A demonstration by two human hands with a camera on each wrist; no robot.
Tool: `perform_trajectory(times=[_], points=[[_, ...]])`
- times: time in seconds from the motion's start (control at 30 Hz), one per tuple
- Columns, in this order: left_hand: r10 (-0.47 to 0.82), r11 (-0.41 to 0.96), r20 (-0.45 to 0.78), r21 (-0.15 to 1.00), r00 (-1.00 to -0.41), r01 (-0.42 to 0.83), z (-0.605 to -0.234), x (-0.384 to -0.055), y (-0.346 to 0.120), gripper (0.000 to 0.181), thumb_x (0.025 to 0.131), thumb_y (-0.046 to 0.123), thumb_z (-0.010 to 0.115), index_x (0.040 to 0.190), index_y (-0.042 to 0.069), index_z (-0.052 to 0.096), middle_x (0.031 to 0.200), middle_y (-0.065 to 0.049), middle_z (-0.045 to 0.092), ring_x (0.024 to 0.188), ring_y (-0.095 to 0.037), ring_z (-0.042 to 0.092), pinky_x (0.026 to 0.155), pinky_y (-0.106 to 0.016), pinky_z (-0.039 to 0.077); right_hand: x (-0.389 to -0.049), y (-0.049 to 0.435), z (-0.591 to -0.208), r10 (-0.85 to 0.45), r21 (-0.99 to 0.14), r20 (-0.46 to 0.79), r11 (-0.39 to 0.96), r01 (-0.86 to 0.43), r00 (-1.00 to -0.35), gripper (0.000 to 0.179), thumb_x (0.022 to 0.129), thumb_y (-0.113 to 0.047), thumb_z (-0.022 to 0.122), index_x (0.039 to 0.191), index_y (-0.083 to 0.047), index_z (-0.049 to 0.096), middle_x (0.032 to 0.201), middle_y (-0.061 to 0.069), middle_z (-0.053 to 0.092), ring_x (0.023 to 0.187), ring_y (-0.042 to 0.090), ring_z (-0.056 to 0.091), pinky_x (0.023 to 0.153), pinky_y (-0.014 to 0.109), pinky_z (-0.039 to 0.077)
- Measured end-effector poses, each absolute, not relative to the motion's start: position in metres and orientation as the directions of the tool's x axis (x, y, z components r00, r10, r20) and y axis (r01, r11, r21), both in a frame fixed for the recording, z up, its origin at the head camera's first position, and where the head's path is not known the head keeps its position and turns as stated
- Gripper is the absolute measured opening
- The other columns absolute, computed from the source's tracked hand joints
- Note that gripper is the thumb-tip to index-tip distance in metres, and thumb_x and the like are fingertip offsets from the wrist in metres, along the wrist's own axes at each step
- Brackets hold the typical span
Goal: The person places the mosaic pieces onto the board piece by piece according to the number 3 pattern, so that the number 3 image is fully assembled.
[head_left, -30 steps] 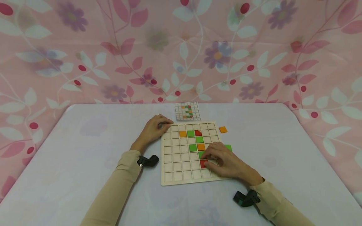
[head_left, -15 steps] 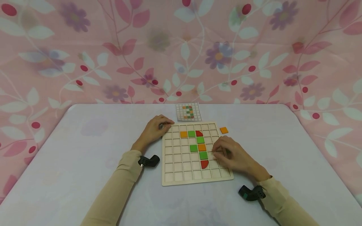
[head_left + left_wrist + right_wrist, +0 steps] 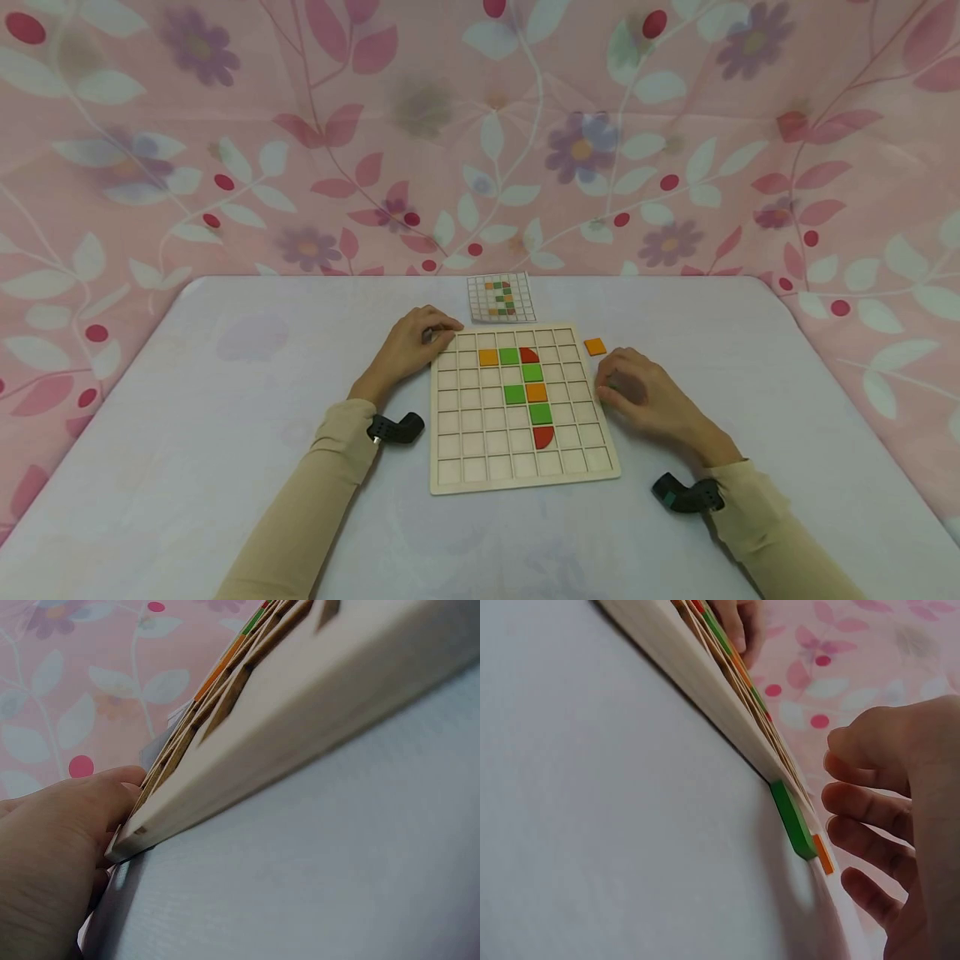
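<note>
A wooden grid board (image 3: 472, 446) lies on the table, with orange, green and red tiles in some cells. The lowest is a red rounded tile (image 3: 543, 437). My left hand (image 3: 408, 342) holds the board's far left corner; in the left wrist view its fingers bend around that corner. Off the right edge hovers my right hand (image 3: 648, 396), fingers loosely bent, nothing between them. Beneath it, a loose green tile (image 3: 791, 821) shows in the right wrist view; the hand mostly hides it from the head view. An orange tile (image 3: 595, 347) lies just beyond that hand.
Behind the board lies a printed pattern card (image 3: 501, 298) with a coloured grid. A white cloth (image 3: 187, 433) covers the table, and a pink floral curtain (image 3: 337, 167) hangs along its back. Black wrist cameras (image 3: 397, 427) sit at both cuffs.
My right hand has left the red rounded tile in the lower cell and moved right, off the board and over the loose green tile. The left hand has stayed at the corner.
</note>
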State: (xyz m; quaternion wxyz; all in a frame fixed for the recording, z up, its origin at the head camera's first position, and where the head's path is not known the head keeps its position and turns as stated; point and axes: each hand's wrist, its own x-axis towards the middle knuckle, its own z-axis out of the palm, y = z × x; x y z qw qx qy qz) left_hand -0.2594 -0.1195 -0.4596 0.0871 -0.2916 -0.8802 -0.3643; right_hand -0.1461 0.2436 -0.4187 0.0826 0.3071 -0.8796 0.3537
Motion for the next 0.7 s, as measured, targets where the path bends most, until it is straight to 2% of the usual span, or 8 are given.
perform_trajectory(times=[0.23,0.43,0.6,0.7], points=[[0.452,0.564,0.37,0.587,-0.811,0.582,-0.46,-0.26,-0.12,0.015,0.091,0.021,0.063,0.104,0.018,0.071,0.102,0.0,0.066,0.088,-0.015,0.053,0.076,-0.032,0.041,-0.144,0.248,-0.411,-0.476,-0.572,0.339,0.581,-0.58,-0.812,0.016,0.079,0.004,0.069,0.08,-0.01,0.061,0.088,0.003,0.06,0.09,0.018,0.052,0.084,0.024,0.039],[0.453,0.561,0.38,0.582,-0.807,0.589,-0.459,-0.26,-0.12,0.015,0.091,0.021,0.063,0.104,0.018,0.071,0.101,0.0,0.066,0.087,-0.015,0.053,0.076,-0.032,0.041,-0.144,0.253,-0.409,-0.496,-0.589,0.299,0.576,-0.567,-0.815,0.017,0.078,0.004,0.07,0.083,-0.01,0.061,0.091,0.004,0.061,0.092,0.018,0.05,0.087,0.021,0.036],[0.453,0.559,0.382,0.582,-0.805,0.591,-0.46,-0.26,-0.12,0.016,0.091,0.02,0.063,0.104,0.018,0.071,0.101,0.0,0.066,0.088,-0.016,0.053,0.076,-0.032,0.041,-0.149,0.26,-0.418,-0.517,-0.591,0.291,0.564,-0.576,-0.805,0.019,0.076,0.003,0.074,0.084,-0.009,0.063,0.093,0.006,0.062,0.094,0.02,0.051,0.09,0.018,0.034],[0.452,0.559,0.379,0.585,-0.807,0.588,-0.46,-0.26,-0.12,0.015,0.091,0.021,0.063,0.104,0.018,0.071,0.102,0.0,0.066,0.089,-0.016,0.053,0.076,-0.032,0.041,-0.154,0.265,-0.427,-0.52,-0.593,0.257,0.581,-0.558,-0.815,0.021,0.075,-0.001,0.076,0.087,-0.013,0.063,0.095,0.002,0.061,0.097,0.018,0.051,0.093,0.017,0.032]])
